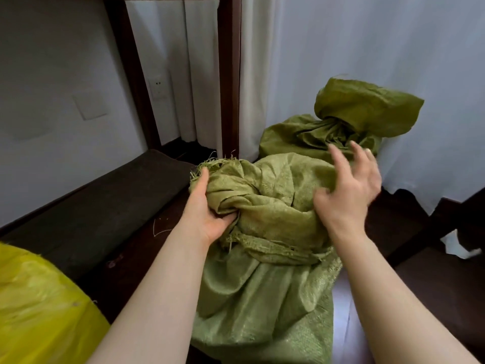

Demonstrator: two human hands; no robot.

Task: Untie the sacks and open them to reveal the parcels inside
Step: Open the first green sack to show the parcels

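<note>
I am gripping the knotted neck of the near green sack [265,232] with my left hand [210,206] on the dark floor [433,285]; my right hand [346,190] is hovering spread, blurred. A second sack [341,122] is lying behind, tied.

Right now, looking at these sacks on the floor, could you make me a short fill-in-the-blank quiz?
1. The left hand grips the bunched neck of the near ____ sack.
2. The right hand has its fingers ____, holding nothing.
3. The far sack leans against the ____ curtain.
4. At lower left lies a ____ sack.

Answers: green; spread; white; yellow
</note>
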